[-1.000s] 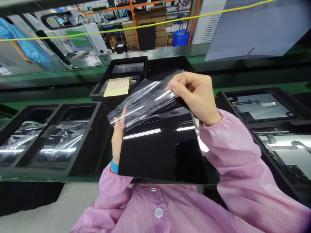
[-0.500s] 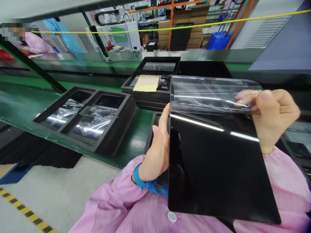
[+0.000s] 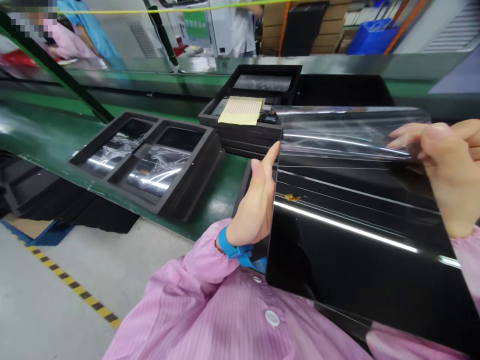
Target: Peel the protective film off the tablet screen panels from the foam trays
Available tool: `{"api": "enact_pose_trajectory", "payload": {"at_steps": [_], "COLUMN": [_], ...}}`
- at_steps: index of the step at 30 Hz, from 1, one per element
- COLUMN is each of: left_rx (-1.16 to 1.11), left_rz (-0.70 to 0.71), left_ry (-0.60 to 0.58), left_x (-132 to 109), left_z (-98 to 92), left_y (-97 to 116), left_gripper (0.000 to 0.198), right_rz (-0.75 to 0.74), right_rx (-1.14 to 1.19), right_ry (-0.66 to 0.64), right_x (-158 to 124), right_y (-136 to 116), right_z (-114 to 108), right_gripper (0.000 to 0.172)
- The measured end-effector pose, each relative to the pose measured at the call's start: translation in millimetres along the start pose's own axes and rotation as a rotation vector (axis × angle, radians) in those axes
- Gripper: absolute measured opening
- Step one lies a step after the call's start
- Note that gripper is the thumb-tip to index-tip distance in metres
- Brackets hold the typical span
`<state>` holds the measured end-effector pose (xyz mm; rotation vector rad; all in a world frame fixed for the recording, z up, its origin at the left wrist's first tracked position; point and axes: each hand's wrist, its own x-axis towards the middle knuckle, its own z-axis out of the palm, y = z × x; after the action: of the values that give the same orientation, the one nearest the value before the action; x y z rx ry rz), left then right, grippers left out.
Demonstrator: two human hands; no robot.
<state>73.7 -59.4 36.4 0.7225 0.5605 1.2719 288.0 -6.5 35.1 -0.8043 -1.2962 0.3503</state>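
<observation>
A glossy black screen panel (image 3: 360, 270) is tilted up in front of my body. My left hand (image 3: 257, 205), with a blue strap (image 3: 232, 247) at its wrist, is closed on the panel's left edge, its fingers mostly hidden behind. Clear film (image 3: 345, 131) curls over the panel's upper end. My right hand (image 3: 450, 155) pinches the film near its right side. A small amber mark (image 3: 292, 197) shows on the panel's upper left; whether it is a tab or a reflection, I cannot tell.
A black foam tray (image 3: 165, 200) with two film-covered screens sits left on the green bench (image 3: 213, 200). Behind stand stacked trays (image 3: 240, 135) with a yellow sheet (image 3: 241, 110) on top, beside a black tray (image 3: 345, 90). Co-workers (image 3: 67, 40) are at the far left.
The view has shifted, so the trays sit higher and the panel farther right. My right hand still pinches the film. The amber mark has come into sight, and a person in white appears behind.
</observation>
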Motion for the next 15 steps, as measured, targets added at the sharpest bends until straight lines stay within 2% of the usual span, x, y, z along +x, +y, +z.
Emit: {"api": "enact_pose_trajectory", "payload": {"at_steps": [4,7,10,13,15], "left_rx": [0.068,0.146,0.257,0.298,0.336], "left_rz": [-0.043,-0.082,-0.131,-0.157,-0.174], "left_ry": [-0.037,0.011,0.09,0.065,0.043], "left_x": [1.4,4.1,10.7,18.5,21.0], "left_z": [-0.7,-4.9,-16.9,-33.5,-43.0], "left_y": [2.0,2.7,1.8,1.1,3.4], "left_gripper": [0.06,0.061,0.068,0.074,0.067], "right_rz": [0.106,0.171,0.312,0.446,0.473], "right_rx": [-0.035,-0.083,-0.091,-0.06,-0.088], "right_ry": [0.006,-0.037,-0.177,-0.354,-0.441], "right_x": [-1.5,-4.3,-7.6,-10.5,-12.5], "right_y": [-4.6,-11.6,-11.9,-0.3,9.7], "right_z": [2.0,2.0,-3.6,-10.7,-10.9], "right_gripper": [0.049,0.042,0.032,0.034,0.036]}}
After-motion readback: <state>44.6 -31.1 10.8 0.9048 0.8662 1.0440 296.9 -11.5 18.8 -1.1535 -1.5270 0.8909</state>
